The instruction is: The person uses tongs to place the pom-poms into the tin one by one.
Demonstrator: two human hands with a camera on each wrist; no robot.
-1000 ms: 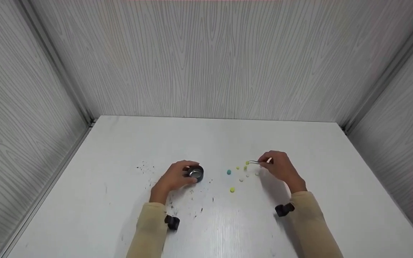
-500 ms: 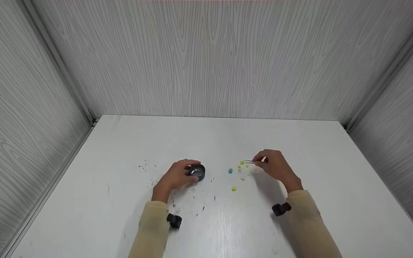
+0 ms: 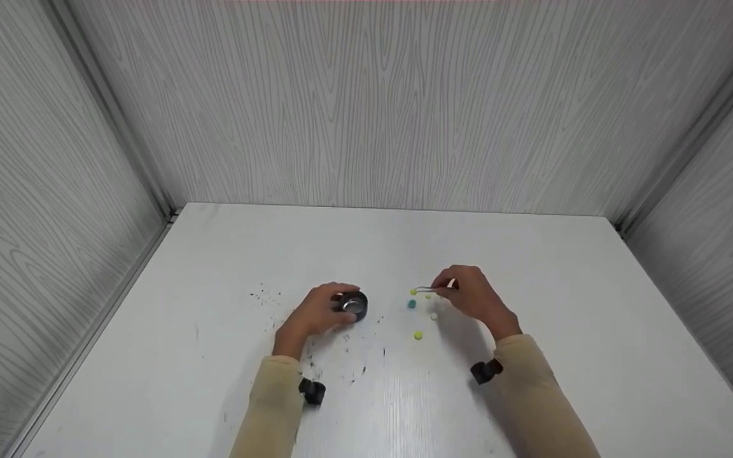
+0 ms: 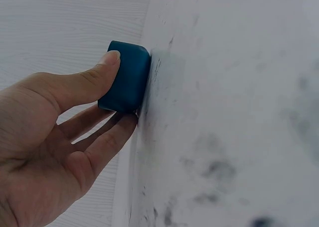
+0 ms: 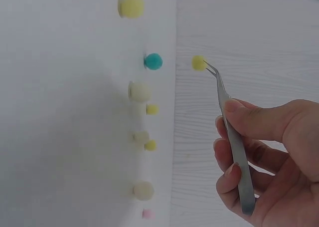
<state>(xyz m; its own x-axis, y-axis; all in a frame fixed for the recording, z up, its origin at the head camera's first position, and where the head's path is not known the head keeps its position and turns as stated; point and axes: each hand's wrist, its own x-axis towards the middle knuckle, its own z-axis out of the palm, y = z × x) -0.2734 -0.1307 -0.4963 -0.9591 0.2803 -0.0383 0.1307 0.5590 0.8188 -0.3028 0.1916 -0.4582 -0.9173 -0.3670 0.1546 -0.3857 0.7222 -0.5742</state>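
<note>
My left hand (image 3: 315, 313) grips a small round cup (image 3: 355, 305) by its sides. Its inside looks metallic in the head view, while its outer wall shows dark blue in the left wrist view, with the thumb (image 4: 107, 67) on it. In my right hand (image 3: 470, 296) are bent-tip tweezers (image 5: 239, 157), pinched between thumb and fingers. A small yellow ball (image 5: 199, 63) sits at their tips, above the table. Below lie a teal ball (image 5: 153, 61), a larger yellow ball (image 5: 132, 6), several pale balls (image 5: 139, 92), small yellow balls (image 5: 152, 109) and a pink one (image 5: 147, 214).
A white table (image 3: 379, 245) carries dark specks and smudges (image 3: 266, 294) around the left hand. Wood-grained panels (image 3: 366, 108) enclose it at the back and both sides. A black wrist camera (image 3: 486, 371) hangs at the right sleeve, another (image 3: 313, 392) at the left.
My right hand has moved left with the tweezers and the yellow ball, passing over the small balls toward the cup. The left hand keeps its hold on the cup, nearly still.
</note>
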